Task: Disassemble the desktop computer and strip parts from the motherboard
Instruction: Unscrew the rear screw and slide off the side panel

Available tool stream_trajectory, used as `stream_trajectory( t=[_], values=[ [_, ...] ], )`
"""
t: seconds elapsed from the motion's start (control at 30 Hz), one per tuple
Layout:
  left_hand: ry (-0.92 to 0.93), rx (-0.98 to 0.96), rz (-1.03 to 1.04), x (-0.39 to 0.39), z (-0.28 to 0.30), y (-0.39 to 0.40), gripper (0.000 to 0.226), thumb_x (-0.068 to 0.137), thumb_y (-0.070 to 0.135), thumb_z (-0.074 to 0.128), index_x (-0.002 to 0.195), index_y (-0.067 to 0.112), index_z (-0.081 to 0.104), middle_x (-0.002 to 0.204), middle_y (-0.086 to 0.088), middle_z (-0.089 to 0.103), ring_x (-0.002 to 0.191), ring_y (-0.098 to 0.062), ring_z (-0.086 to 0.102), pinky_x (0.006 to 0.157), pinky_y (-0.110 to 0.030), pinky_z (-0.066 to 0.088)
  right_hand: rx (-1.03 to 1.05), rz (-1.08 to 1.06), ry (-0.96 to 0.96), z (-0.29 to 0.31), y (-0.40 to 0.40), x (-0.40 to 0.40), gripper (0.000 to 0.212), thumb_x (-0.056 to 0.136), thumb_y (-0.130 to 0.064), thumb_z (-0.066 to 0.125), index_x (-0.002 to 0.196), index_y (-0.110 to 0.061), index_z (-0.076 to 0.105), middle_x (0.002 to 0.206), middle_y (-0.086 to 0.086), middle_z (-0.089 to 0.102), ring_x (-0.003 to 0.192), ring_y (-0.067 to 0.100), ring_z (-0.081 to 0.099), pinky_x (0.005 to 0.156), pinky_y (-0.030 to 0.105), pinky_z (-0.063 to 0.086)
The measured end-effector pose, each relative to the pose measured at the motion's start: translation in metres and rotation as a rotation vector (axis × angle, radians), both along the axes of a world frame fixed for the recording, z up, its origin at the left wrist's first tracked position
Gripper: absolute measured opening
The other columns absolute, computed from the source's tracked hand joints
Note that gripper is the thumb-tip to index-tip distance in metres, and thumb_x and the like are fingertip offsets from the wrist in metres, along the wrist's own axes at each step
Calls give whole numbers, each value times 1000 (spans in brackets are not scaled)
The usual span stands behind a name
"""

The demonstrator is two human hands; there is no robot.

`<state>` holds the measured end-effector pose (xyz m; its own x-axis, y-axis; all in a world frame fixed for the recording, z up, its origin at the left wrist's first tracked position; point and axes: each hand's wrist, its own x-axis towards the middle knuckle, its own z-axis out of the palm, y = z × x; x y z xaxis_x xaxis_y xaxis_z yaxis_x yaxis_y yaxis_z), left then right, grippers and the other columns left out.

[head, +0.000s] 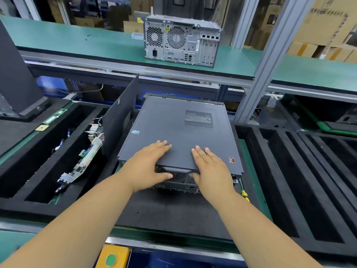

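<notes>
A dark grey desktop computer [179, 130] lies on its side on a black mat in front of me, its rear ports facing me. Its flat side panel faces up, with a vent grille [199, 120] toward the far right. My left hand [148, 165] rests on the panel's near edge, fingers flat on top and thumb hooked under the lip. My right hand [210, 167] holds the same edge beside it, fingers on top, thumb below. A stripped motherboard [81, 165] leans in the black tray to the left.
A loose dark side panel [119, 115] stands upright left of the case. A yellow-handled screwdriver [245, 194] lies at the case's right. Slotted black foam trays [301, 180] fill the right side. A second bare metal computer [181, 41] stands on the green shelf behind.
</notes>
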<state>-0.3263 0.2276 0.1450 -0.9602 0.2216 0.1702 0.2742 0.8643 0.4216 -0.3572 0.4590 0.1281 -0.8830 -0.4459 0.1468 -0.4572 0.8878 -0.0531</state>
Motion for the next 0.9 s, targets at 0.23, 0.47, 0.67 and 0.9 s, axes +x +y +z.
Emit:
stream_trajectory(
  t=[0.23,0.47,0.67,0.9],
  values=[
    [138,515,533,21,4,-26,42,85,33,66,125,32,56,124,15,50,115,-3,49,98,-26,38,64,5,8,1,0,2,69,104,-43,39,158,-17,6,166,-2,6,153,24,6,122,35,9],
    [-123,891,840,20,20,-44,24,92,32,58,109,15,60,100,2,66,80,-11,63,80,-37,52,69,1,-2,10,-2,0,67,104,-43,38,158,-19,7,166,-3,6,153,23,8,122,34,9],
    [-356,1597,747,9,41,-46,29,99,14,51,126,5,50,138,-19,51,106,-30,63,77,-31,55,48,-7,31,25,-8,-2,63,105,-42,36,158,-22,10,165,-4,11,152,22,11,122,35,12],
    [-340,1700,547,3,50,-48,12,100,5,44,102,7,56,104,-12,67,76,-19,71,57,-24,58,42,14,122,45,-7,0,62,104,-35,43,158,-20,18,163,-1,23,149,24,23,122,36,15]
  ],
)
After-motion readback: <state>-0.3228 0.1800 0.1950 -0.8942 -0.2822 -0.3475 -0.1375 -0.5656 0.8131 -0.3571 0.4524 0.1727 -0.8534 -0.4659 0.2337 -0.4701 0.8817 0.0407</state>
